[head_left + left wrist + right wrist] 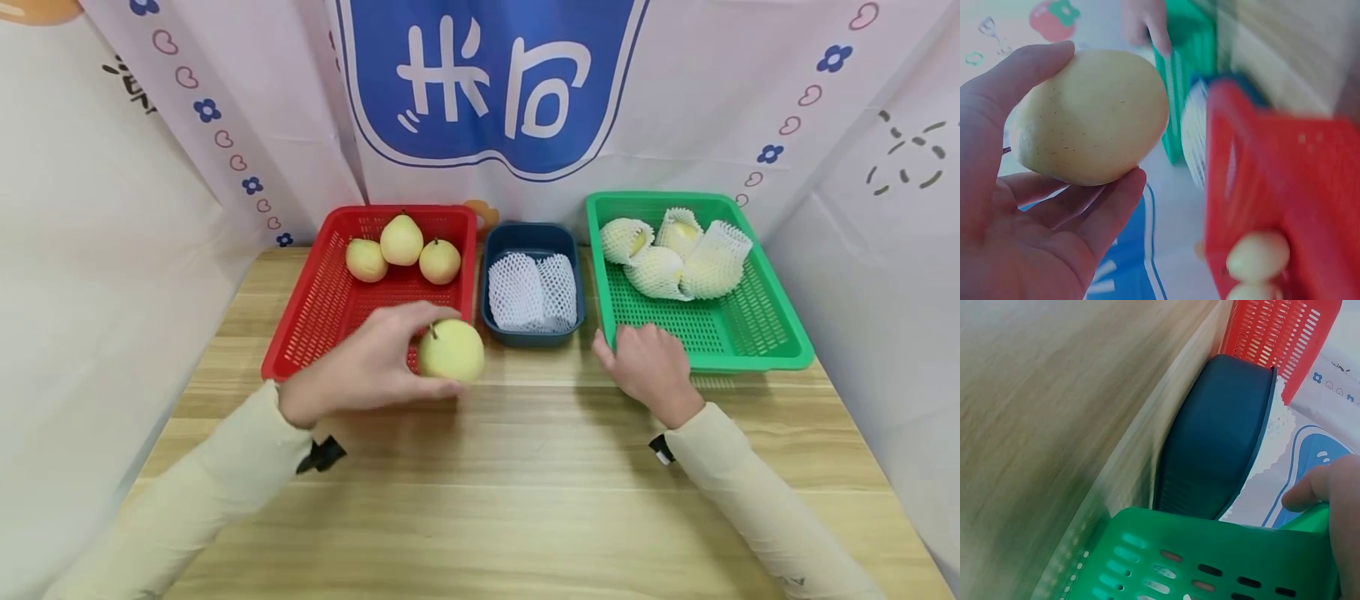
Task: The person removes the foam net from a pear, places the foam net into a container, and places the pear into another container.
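My left hand (375, 358) grips a yellow-green pear (452, 350) between thumb and fingers, above the near right corner of the red basket (300, 325). In the left wrist view, the pear (1094, 119) shows small dark specks and a stem toward the palm. Three bare pears (401, 240) sit at the back of the red basket. My right hand (648, 367) holds the near left corner of the green basket (780, 342), its fingers curled over the rim. In that basket lie several pears in white foam nets (656, 271).
Between the baskets stands a dark blue bin (532, 337) with white foam nets (516, 292) inside. All three containers stand along the back of the wooden table (525, 492). A printed cloth (660, 125) hangs right behind them, and white cloth (97, 250) hangs at the sides.
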`<state>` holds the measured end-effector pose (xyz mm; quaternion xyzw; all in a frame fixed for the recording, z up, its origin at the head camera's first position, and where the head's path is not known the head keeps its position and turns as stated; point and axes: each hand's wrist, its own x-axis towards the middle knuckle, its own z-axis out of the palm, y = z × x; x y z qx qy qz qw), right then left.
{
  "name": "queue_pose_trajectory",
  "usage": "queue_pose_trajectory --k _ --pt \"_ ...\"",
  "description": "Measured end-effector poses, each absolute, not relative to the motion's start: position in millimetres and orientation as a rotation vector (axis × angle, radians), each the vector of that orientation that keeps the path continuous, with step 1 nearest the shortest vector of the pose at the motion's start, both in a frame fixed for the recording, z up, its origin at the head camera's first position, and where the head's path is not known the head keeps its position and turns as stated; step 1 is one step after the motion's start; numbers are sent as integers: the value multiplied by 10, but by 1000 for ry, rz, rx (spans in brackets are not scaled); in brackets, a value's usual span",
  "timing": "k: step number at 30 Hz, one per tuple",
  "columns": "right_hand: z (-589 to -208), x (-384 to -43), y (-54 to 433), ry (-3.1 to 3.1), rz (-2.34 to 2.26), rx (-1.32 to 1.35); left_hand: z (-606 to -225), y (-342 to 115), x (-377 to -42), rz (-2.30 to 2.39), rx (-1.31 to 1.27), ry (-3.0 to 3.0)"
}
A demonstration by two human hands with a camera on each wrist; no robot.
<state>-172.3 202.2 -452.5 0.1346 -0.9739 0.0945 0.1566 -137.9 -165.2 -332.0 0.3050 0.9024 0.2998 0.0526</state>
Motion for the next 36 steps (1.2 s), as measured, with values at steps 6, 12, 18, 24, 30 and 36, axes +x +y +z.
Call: queue_pose_trajectory --k 6,12,18,24,30,36 --pt "-4532 -1725 2037 -2792 265 380 -3236 -1797 -1863 848 663 2808" --pt "-4515 -1738 2047 -2797 246 383 -3409 -1895 -2314 845 468 2796" --pt "-4519 -1744 2041 -2843 254 365 -3722 -1928 -2641 734 481 2810" --pt "-4525 -1737 2026 -2853 257 361 -3843 -1883 -2808 646 450 2767" --pt "-4541 -1737 2021 -2826 254 371 -3912 -1827 -2901 560 364 2749" --pt "-4552 -1737 2031 -2795 244 383 -4015 -1791 -2997 489 262 2761"
